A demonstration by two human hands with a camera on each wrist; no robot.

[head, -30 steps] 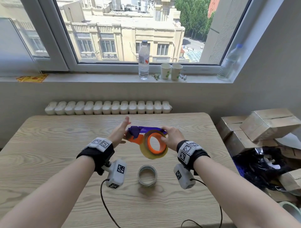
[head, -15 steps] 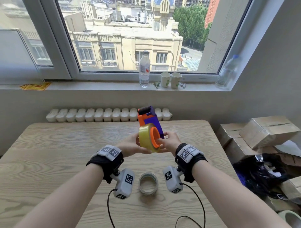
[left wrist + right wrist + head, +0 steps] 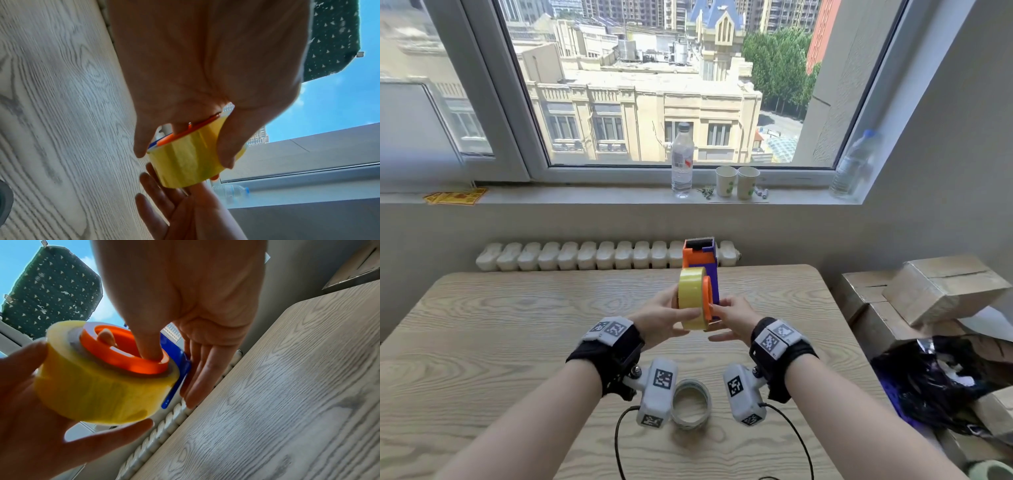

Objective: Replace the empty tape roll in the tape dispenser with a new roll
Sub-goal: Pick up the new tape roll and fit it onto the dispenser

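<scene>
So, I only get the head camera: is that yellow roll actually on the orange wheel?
Observer: Yes. In the right wrist view, the yellow roll sits round the orange hub.
Operator: And the far hand?
Observer: The right hand has its thumb inside the hub and its fingers flat behind the blue side of the tape dispenser.
Operator: The other one?
Observer: The left hand grips the roll's outer face between thumb and fingers.

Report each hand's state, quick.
Left hand: fingers curled round the yellow tape roll, gripping it.
Right hand: thumb in the orange hub, fingers behind the tape dispenser, holding it.
</scene>
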